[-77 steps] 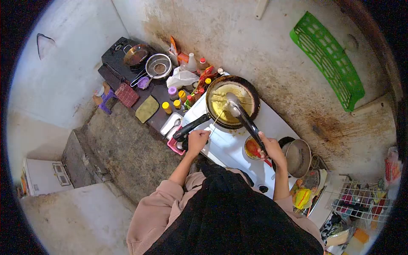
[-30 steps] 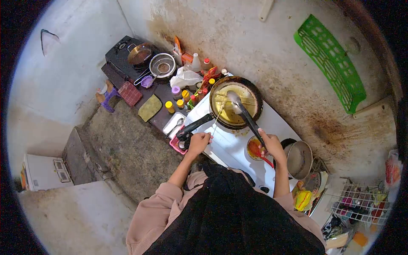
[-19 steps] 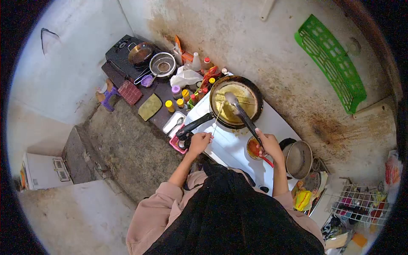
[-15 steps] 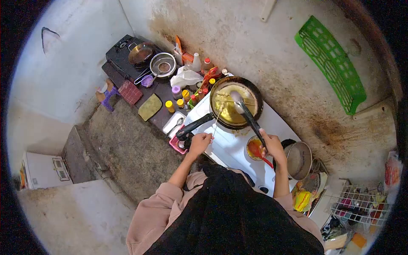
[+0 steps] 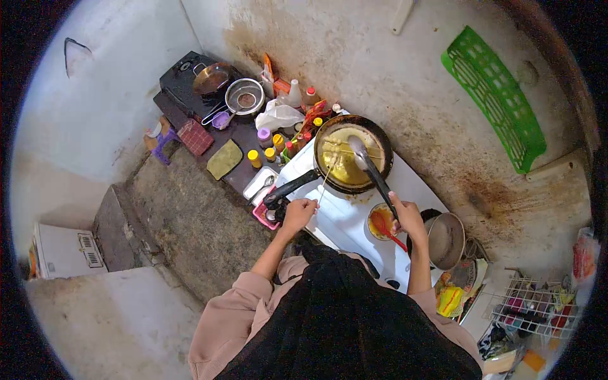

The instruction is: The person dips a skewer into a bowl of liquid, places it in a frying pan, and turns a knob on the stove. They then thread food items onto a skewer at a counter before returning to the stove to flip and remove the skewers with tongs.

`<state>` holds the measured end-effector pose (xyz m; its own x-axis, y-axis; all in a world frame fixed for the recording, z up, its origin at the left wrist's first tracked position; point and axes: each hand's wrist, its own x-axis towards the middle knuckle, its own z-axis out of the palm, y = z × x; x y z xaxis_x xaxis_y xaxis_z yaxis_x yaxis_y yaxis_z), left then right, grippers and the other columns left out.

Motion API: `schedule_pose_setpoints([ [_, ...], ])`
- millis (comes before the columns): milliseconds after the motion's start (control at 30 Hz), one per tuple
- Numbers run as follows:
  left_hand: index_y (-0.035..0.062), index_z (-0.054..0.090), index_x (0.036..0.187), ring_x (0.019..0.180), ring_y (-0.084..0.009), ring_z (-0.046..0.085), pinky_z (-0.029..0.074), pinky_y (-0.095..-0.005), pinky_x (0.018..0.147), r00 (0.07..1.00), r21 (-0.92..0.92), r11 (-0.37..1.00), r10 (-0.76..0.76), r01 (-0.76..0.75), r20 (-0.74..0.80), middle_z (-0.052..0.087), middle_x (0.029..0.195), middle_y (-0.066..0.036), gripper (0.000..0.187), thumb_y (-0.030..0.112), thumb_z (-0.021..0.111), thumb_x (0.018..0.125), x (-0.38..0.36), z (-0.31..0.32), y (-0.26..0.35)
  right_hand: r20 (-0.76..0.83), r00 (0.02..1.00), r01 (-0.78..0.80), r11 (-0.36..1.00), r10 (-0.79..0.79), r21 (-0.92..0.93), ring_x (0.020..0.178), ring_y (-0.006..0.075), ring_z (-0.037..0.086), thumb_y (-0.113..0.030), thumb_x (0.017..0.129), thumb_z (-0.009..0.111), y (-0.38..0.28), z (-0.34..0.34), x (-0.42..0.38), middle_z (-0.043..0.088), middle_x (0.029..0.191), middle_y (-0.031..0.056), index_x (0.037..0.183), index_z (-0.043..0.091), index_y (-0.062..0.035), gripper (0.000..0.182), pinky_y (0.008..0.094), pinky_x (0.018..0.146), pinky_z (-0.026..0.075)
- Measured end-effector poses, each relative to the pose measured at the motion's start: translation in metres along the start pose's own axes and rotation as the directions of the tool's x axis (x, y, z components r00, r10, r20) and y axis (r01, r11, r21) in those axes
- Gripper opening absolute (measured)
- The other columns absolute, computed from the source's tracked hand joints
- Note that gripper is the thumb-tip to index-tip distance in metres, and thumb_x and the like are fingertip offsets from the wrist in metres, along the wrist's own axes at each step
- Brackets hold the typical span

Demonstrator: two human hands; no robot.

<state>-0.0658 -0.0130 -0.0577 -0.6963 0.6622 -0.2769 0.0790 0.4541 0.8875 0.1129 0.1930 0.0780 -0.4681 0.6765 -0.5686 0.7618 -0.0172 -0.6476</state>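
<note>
A dark frying pan on the white stovetop holds yellowish oil and pale food on thin sticks. My left hand is closed in a pinch on the end of a skewer, whose far part reaches into the pan. In my right hand is a pair of tongs with a black grip; their silver end rests over the food in the pan. Just below the right hand sits a bowl of orange sauce with a red-handled utensil in it. The pan's black handle points toward my left hand.
Spice jars with yellow lids stand left of the stovetop. Further back are a strainer and a second stove. A pot sits right. A green rack hangs on the wall.
The silver end of the tongs has shifted slightly right and down in the pan. My left hand still pinches the skewer in nearly the same place.
</note>
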Motion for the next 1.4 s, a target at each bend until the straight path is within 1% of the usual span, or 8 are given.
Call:
schedule_pose_setpoints([
  [167, 0.0024, 0.067, 0.076, 0.059, -0.0200, 0.061, 0.047, -0.0286, 0.060, 1.000, -0.008, 1.000, -0.001, 0.001, -0.014, 0.062, 0.063, -0.011, 0.033, 0.032, 0.051, 0.078, -0.002, -0.003, 0.002, 0.014, 1.000, -0.023, 0.999, 0.023, -0.036, 0.037, 0.0155, 0.051, -0.055, 0.081, 0.047, 0.006, 0.007, 0.003, 0.053, 0.054, 0.0092, 0.064, 0.052, 0.0034, 0.061, 0.0289, 0.037, 0.043],
  [367, 0.0019, 0.066, 0.075, 0.057, -0.0199, 0.061, 0.047, -0.0293, 0.058, 0.999, 0.036, 0.999, 0.022, -0.021, -0.023, 0.062, 0.062, -0.011, 0.032, 0.031, 0.052, 0.077, -0.003, -0.003, 0.008, 0.037, 0.998, 0.044, 0.998, -0.046, 0.047, 0.038, 0.0167, 0.053, -0.056, 0.080, 0.046, -0.003, 0.011, 0.005, 0.054, 0.056, 0.0100, 0.062, 0.053, 0.0027, 0.062, 0.0280, 0.038, 0.042],
  [567, 0.0018, 0.066, 0.073, 0.055, -0.0197, 0.060, 0.046, -0.0294, 0.056, 0.997, -0.021, 0.998, 0.051, -0.052, -0.064, 0.061, 0.061, -0.011, 0.030, 0.029, 0.055, 0.077, 0.000, 0.002, -0.005, -0.063, 0.998, -0.038, 0.991, 0.030, -0.130, 0.038, 0.0166, 0.053, -0.056, 0.081, 0.045, 0.010, 0.000, 0.004, 0.053, 0.052, 0.0090, 0.064, 0.053, 0.0026, 0.062, 0.0285, 0.039, 0.043],
  [767, -0.0001, 0.065, 0.072, 0.053, -0.0191, 0.059, 0.045, -0.0288, 0.054, 0.998, 0.009, 0.999, 0.042, -0.042, -0.050, 0.061, 0.059, -0.010, 0.030, 0.028, 0.057, 0.077, -0.002, 0.001, 0.001, 0.036, 0.998, 0.048, 0.998, -0.049, 0.032, 0.037, 0.0179, 0.053, -0.055, 0.081, 0.045, -0.006, 0.012, -0.002, 0.052, 0.049, 0.0098, 0.061, 0.053, 0.0019, 0.061, 0.0285, 0.039, 0.043],
  [967, -0.0019, 0.063, 0.070, 0.051, -0.0200, 0.058, 0.044, -0.0295, 0.052, 0.992, 0.002, 0.998, 0.069, -0.069, -0.105, 0.060, 0.058, -0.011, 0.031, 0.028, 0.060, 0.076, -0.003, 0.001, 0.002, -0.036, 0.999, -0.003, 0.997, 0.000, -0.076, 0.037, 0.0170, 0.053, -0.053, 0.082, 0.046, 0.012, -0.001, 0.005, 0.050, 0.048, 0.0082, 0.063, 0.053, 0.0024, 0.059, 0.0285, 0.038, 0.042],
  [1067, -0.0024, 0.063, 0.069, 0.051, -0.0214, 0.057, 0.044, -0.0305, 0.052, 0.989, 0.031, 0.996, 0.090, -0.087, -0.116, 0.058, 0.057, -0.013, 0.032, 0.029, 0.061, 0.075, -0.001, 0.002, -0.002, -0.012, 0.999, -0.047, 0.997, 0.046, -0.059, 0.037, 0.0167, 0.052, -0.053, 0.082, 0.046, 0.008, 0.006, 0.001, 0.051, 0.049, 0.0082, 0.062, 0.053, 0.0026, 0.059, 0.0284, 0.039, 0.042],
  [1200, -0.0026, 0.062, 0.069, 0.053, -0.0244, 0.058, 0.044, -0.0318, 0.053, 0.991, 0.053, 0.996, 0.081, -0.075, -0.105, 0.057, 0.057, -0.015, 0.032, 0.029, 0.062, 0.074, -0.001, 0.002, 0.001, 0.023, 1.000, 0.009, 0.999, -0.010, 0.046, 0.037, 0.0166, 0.052, -0.053, 0.081, 0.047, 0.000, 0.010, -0.007, 0.052, 0.050, 0.0090, 0.061, 0.053, 0.0025, 0.060, 0.0281, 0.038, 0.042],
  [1400, -0.0028, 0.062, 0.068, 0.055, -0.0240, 0.059, 0.045, -0.0316, 0.054, 0.986, 0.025, 0.996, 0.090, -0.088, -0.138, 0.059, 0.059, -0.015, 0.033, 0.030, 0.063, 0.074, 0.002, 0.006, -0.004, -0.047, 0.996, -0.072, 0.997, 0.071, -0.008, 0.036, 0.0145, 0.049, -0.051, 0.082, 0.048, 0.008, 0.000, -0.006, 0.051, 0.050, 0.0072, 0.065, 0.055, 0.0015, 0.056, 0.0273, 0.037, 0.040],
])
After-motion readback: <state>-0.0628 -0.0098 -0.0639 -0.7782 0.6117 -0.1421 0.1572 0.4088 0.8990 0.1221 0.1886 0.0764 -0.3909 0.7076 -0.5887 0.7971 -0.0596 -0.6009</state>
